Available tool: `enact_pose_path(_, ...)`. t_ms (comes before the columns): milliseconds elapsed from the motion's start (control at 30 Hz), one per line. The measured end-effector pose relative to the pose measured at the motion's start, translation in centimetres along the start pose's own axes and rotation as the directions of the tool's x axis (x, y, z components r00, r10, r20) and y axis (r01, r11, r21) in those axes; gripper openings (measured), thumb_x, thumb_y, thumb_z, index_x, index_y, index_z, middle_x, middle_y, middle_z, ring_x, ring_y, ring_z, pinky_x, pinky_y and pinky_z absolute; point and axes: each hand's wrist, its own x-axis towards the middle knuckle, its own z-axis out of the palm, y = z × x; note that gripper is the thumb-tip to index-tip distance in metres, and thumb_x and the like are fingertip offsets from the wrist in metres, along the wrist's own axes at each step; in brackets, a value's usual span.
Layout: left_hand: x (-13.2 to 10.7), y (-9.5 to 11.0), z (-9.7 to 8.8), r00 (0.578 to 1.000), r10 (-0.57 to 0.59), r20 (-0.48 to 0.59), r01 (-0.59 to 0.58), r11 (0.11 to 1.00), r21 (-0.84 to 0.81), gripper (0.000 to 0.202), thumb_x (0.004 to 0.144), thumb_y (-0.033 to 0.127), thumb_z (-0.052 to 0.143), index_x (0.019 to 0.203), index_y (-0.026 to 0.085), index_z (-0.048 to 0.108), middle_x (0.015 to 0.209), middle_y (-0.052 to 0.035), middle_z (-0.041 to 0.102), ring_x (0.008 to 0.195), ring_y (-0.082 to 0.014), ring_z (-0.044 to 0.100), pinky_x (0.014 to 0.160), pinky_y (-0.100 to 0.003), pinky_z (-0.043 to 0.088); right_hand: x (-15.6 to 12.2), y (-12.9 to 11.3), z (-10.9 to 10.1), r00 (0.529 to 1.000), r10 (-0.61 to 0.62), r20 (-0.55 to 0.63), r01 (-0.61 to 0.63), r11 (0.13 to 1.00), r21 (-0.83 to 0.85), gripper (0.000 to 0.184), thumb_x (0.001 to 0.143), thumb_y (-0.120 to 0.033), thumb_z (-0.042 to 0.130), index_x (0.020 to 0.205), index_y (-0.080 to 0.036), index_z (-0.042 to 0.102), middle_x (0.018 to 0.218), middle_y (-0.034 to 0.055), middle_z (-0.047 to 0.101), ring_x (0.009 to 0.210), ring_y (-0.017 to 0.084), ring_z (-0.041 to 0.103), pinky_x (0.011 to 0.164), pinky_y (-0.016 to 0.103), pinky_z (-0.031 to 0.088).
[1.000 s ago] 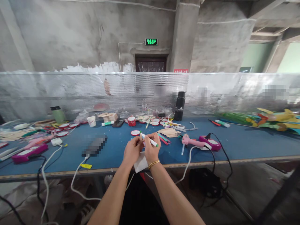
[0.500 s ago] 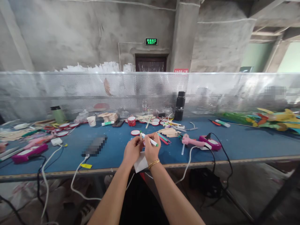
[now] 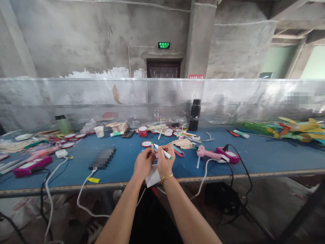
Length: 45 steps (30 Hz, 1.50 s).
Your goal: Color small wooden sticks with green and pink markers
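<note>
Blue-topped workbench [image 3: 266, 156], cluttered. My left hand [image 3: 143, 163] pinches a thin wooden craft stick [image 3: 152, 146] upright over the near edge. My right hand [image 3: 165, 164] grips a white green-ended marker pen [image 3: 164, 153], axis slanting, tip just right of the stick; contact unclear.

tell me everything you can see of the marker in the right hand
The marker is a slim white barrel, plastic by its look, with a green end sticking out to the right. It is tilted, its other end up by the wooden stick in the left hand. The right hand pinches it above the blue table.
</note>
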Motion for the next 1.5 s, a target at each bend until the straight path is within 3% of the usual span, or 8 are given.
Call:
enact_pose_path(600,-0.12,0.37,-0.11,1.000,0.012,0.009,-0.012,1.000,-0.006,0.026,0.091,0.040,0.056,0.075,0.021,0.064,0.063,0.0009,0.059,0.060,-0.0155,0.051,0.058,-0.026,0.035,-0.11,-0.35,-0.04,0.997,-0.010,0.077,0.008,1.000,0.023,0.012,0.082,-0.027,0.059,0.073,-0.022,0.054,0.065,-0.0049,0.056,0.059,0.012,0.052,0.059,0.026,0.044)
enact_pose_path(1300,-0.10,0.28,-0.10,1.000,0.003,0.013,-0.003,1.000,0.003,0.020,0.090,0.033,0.054,0.075,0.022,0.062,0.063,0.0017,0.059,0.059,-0.0154,0.051,0.058,-0.026,0.036,-0.04,0.06,0.05,1.000,0.011,-0.002,-0.011,1.000,0.020,0.012,0.082,-0.026,0.060,0.073,-0.022,0.054,0.066,-0.0047,0.058,0.060,0.013,0.053,0.061,0.027,0.045)
enact_pose_path(1500,-0.16,0.30,0.00,1.000,-0.005,-0.003,0.005,1.000,-0.014,0.022,0.090,0.038,0.057,0.077,0.021,0.065,0.063,0.0005,0.061,0.059,-0.0157,0.052,0.059,-0.026,0.037,-0.09,0.23,-0.02,0.999,0.002,0.038,-0.003,1.000,0.023,0.011,0.083,-0.027,0.060,0.074,-0.022,0.054,0.065,-0.0052,0.057,0.059,0.013,0.052,0.059,0.026,0.044)
